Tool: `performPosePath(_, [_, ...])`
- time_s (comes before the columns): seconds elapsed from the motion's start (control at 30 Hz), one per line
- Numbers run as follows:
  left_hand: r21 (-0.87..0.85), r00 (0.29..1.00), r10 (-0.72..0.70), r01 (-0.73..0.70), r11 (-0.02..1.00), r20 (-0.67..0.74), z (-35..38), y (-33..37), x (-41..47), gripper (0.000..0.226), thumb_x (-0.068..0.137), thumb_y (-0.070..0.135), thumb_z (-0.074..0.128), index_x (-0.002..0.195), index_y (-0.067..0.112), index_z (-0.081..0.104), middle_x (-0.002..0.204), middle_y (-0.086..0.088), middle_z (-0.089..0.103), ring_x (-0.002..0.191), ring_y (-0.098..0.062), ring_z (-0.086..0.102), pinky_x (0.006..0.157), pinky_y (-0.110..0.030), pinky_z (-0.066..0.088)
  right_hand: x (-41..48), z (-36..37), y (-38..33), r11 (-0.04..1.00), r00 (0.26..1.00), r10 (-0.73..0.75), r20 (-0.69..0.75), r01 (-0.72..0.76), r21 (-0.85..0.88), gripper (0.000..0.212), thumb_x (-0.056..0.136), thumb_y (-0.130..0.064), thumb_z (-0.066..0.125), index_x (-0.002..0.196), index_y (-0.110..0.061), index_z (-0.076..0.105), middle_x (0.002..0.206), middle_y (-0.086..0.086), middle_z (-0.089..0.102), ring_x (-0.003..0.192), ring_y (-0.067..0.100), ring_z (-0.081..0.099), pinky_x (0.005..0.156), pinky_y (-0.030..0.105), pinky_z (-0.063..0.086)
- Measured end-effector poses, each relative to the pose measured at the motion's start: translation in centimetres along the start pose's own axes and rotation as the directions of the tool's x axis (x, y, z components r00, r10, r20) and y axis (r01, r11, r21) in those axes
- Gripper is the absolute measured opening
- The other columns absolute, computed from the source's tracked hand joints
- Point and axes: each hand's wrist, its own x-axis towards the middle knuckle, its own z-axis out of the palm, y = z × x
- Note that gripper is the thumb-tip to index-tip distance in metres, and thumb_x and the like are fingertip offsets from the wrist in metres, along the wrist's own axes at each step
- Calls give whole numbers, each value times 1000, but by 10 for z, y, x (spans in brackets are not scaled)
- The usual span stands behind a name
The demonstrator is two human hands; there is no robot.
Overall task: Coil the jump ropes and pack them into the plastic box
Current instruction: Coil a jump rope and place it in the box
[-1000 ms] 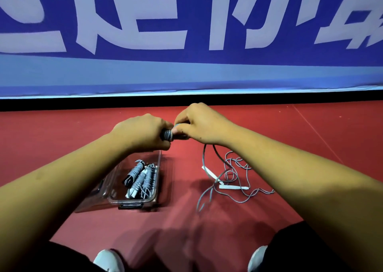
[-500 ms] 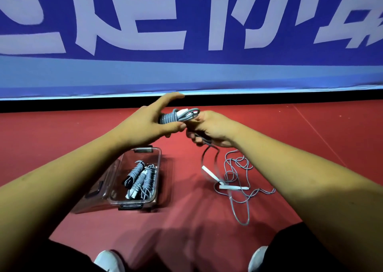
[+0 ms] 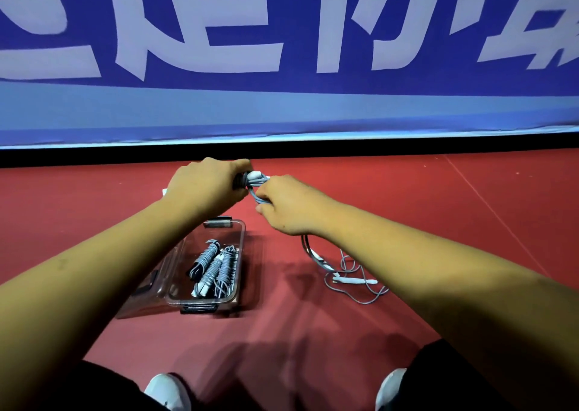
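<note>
Step in hand: coiling, I'd say. One jump rope (image 3: 255, 180) is mid-wrap, held up in the air between both hands, over the far end of the plastic box (image 3: 242, 248).
Left hand (image 3: 206, 185): fingers curled tight around the bundled part of the rope. The dark grip and a white bit poke out on the thumb side.
Right hand (image 3: 291, 205): fingers closed around the blue-grey cord right next to the bundle, so the two hands are nearly touching.
Loose tail (image 3: 354, 282): the rest of the cord drops below the right wrist and lies in a messy tangle on the floor to the right of the box, with white handles in it. Can't tell if it's one rope or more down there.
Box: clear, open and sitting on the floor. A few finished coils (image 3: 216, 268) are already lying inside, side by side, and the lid (image 3: 147, 288) leans against its left side.
Next move: my guess is more turns round the bundle, feeding slack up from the floor so it doesn't snag, then tucking the end in and dropping it beside the others.
Floor (image 3: 313, 332): smooth red sports matting with a thin line running across the right side.
Room: a big blue banner (image 3: 282, 35) with white lettering along the far edge. The person's white shoes (image 3: 169, 392) are at the bottom.
</note>
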Motion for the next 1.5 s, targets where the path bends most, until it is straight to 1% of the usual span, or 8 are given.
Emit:
performPosePath(0.23, [90,962,99,-126,988,255,-12,19,-7,21,76,38,62,97,38,60,69,6,49,70,-26,56,60,-29,42,-2,-23,5,987,972,-44,-231,6,-160,13,87,-38,62,92,-28,69,94,3,70,91,31,64,68,32,42])
performPosePath(0.43, [-133,947,178,-147,980,267,-12,19,-6,62,68,83,54,64,22,53,49,4,47,52,-16,49,54,-32,38,5,-32,21,943,970,43,-240,40,331,33,65,-24,87,67,-19,54,60,-3,62,60,18,60,57,31,47])
performPosePath(0.57, [-423,946,244,-135,896,215,-19,23,-9,43,79,60,67,61,23,53,44,8,47,43,-9,40,47,-25,30,2,-36,34,780,990,83,-111,5,625,26,74,-13,83,73,-6,58,52,3,58,41,11,47,43,19,33])
performPosePath(0.77, [-846,977,194,-28,532,90,-30,23,-10,28,85,33,75,101,19,56,64,-4,61,51,-19,46,47,-28,38,8,-26,40,281,994,74,75,-93,955,22,92,6,53,81,-13,53,60,6,53,43,12,43,45,21,28])
performPosePath(0.97, [-848,987,150,-32,530,56,-31,11,-4,30,90,23,69,117,34,64,70,12,65,56,-3,50,49,-23,40,4,-5,32,466,988,125,86,-135,874,18,101,-18,50,94,-17,66,62,2,50,44,11,37,48,22,28])
performPosePath(1.17, [-204,985,-174,172,964,10,-16,-8,6,27,84,40,69,109,36,61,95,1,69,83,-28,63,68,-33,47,6,-10,9,961,993,-38,-107,66,268,17,94,-19,57,85,-6,66,59,5,51,53,12,41,57,31,38])
performPosePath(1.33, [81,993,-38,29,996,108,-7,12,-4,31,83,37,62,114,39,58,96,-4,67,87,-33,64,67,-32,45,8,-14,3,998,992,-66,-111,64,-22,29,90,-26,58,62,-21,54,61,-2,49,69,28,48,62,30,35])
performPosePath(1.5, [-11,962,133,-134,991,239,-12,23,-15,18,77,50,63,88,36,58,64,8,49,72,-25,54,65,-32,45,10,-28,20,962,979,19,-202,37,269,9,79,-23,76,74,-19,69,70,-2,68,66,12,61,64,29,49])
